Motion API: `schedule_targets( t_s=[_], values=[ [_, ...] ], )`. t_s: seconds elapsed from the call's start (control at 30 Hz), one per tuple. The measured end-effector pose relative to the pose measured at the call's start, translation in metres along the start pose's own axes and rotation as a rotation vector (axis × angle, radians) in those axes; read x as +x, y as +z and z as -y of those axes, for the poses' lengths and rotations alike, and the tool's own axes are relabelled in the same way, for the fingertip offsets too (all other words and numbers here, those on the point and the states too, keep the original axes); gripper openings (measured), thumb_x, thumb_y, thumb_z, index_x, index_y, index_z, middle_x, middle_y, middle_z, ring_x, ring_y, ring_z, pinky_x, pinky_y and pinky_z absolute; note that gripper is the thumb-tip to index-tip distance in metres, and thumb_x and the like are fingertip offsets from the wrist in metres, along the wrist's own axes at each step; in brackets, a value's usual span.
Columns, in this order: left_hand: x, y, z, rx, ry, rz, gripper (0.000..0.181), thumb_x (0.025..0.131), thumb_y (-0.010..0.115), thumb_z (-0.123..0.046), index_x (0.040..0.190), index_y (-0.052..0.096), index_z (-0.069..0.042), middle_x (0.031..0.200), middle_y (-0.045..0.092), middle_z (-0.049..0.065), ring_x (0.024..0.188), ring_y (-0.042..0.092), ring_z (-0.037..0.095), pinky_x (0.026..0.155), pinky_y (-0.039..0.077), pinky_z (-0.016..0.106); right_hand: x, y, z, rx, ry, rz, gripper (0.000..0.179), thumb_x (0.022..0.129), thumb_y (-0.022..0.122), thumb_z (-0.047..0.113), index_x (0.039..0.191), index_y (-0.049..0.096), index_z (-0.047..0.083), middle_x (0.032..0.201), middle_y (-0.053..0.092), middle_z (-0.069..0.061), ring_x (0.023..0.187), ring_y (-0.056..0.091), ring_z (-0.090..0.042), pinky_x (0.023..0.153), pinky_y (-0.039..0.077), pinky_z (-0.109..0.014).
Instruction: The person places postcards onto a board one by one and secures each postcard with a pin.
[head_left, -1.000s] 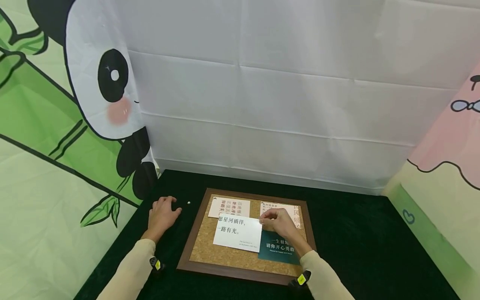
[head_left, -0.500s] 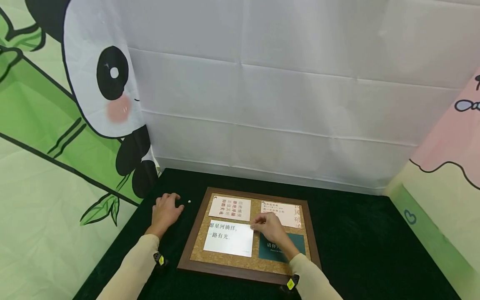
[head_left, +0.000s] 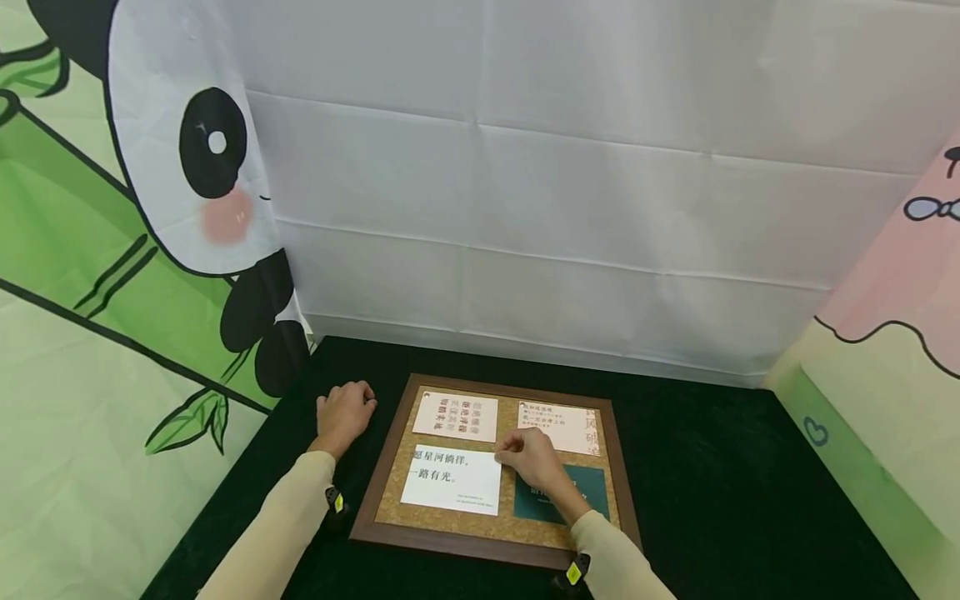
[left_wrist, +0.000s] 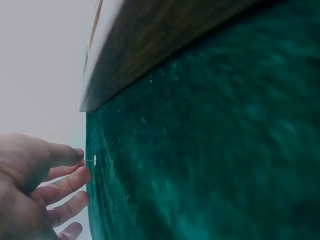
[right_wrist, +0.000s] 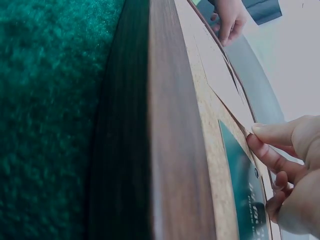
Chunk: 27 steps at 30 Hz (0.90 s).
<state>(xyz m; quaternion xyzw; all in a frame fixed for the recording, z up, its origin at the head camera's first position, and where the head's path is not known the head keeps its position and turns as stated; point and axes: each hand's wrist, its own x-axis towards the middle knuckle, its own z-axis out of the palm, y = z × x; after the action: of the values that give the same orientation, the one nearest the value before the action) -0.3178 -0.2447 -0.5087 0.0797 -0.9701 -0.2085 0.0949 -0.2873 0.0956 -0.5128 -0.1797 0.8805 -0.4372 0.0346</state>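
Note:
The left hand (head_left: 343, 417) reaches down left of the framed corkboard (head_left: 390, 492). In the left wrist view its thumb and fingertips are right at a small white-headed thumbtack (left_wrist: 94, 160) low at the dark green cloth; the hand hides this tack in the head view. The right hand (head_left: 531, 460) pinches the right edge of a white card (head_left: 452, 485) with thumb and forefinger. This card, printed with dark characters, lies over the lower left of the cork. Partly covered by the right wrist is a teal card (head_left: 592, 492) at the lower right.
Two pale cards with reddish print, one upper left (head_left: 456, 417) and one upper right (head_left: 573, 432), are on the corkboard. The board's brown wooden frame stands a little above the green tablecloth (head_left: 727, 483). White fabric (head_left: 570, 208) hangs behind the table.
The right hand has moved the white card left and down, into line with the other cards. The left hand has shifted right, over the thumbtack.

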Motion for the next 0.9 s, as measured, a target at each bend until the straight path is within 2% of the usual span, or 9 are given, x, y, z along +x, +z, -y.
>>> schedule_targets(
  t_s=[0.27,0.47,0.6,0.73,0.9],
  values=[
    [0.004,0.003,-0.003,0.030,-0.011,-0.025,0.018,0.097,0.055,-0.012,0.082,0.062,-0.006,0.073,0.058,0.008,0.075,0.054,0.027,0.072,0.033,0.045,0.000,0.002,0.000,0.006,-0.001,0.003,0.005,0.087,0.072,0.011,0.083,0.072,0.010,0.075,0.066,0.001,0.065,0.054,-0.010,0.059,0.045,-0.024],
    [0.007,0.004,-0.005,0.045,-0.020,-0.017,0.020,0.096,0.053,-0.007,0.078,0.061,-0.007,0.074,0.059,0.009,0.077,0.055,0.027,0.074,0.034,0.045,0.001,0.002,0.001,0.003,0.008,-0.006,0.005,0.087,0.073,0.012,0.083,0.073,0.010,0.075,0.066,0.001,0.065,0.054,-0.010,0.058,0.044,-0.024],
    [0.007,0.001,-0.005,0.043,-0.035,0.019,0.015,0.095,0.055,-0.005,0.084,0.065,-0.005,0.085,0.064,0.012,0.085,0.057,0.030,0.078,0.036,0.047,0.001,0.002,0.002,0.008,0.015,-0.002,0.006,0.088,0.072,0.013,0.083,0.073,0.009,0.075,0.067,0.001,0.066,0.055,-0.009,0.059,0.045,-0.024],
    [0.007,-0.006,-0.002,-0.031,-0.086,0.095,0.018,0.099,0.051,-0.009,0.091,0.065,-0.003,0.097,0.065,0.015,0.096,0.054,0.034,0.085,0.035,0.051,0.001,0.002,0.001,0.013,0.018,0.001,0.006,0.088,0.072,0.012,0.083,0.073,0.009,0.075,0.067,0.001,0.066,0.055,-0.009,0.059,0.045,-0.024],
    [0.006,-0.017,0.006,-0.122,-0.155,0.187,0.028,0.100,0.048,-0.014,0.078,0.062,-0.003,0.090,0.058,0.014,0.098,0.048,0.035,0.087,0.033,0.053,0.000,0.002,0.001,0.004,0.017,-0.001,0.004,0.087,0.073,0.011,0.083,0.072,0.011,0.074,0.066,0.001,0.065,0.053,-0.009,0.058,0.044,-0.024]
  ],
)
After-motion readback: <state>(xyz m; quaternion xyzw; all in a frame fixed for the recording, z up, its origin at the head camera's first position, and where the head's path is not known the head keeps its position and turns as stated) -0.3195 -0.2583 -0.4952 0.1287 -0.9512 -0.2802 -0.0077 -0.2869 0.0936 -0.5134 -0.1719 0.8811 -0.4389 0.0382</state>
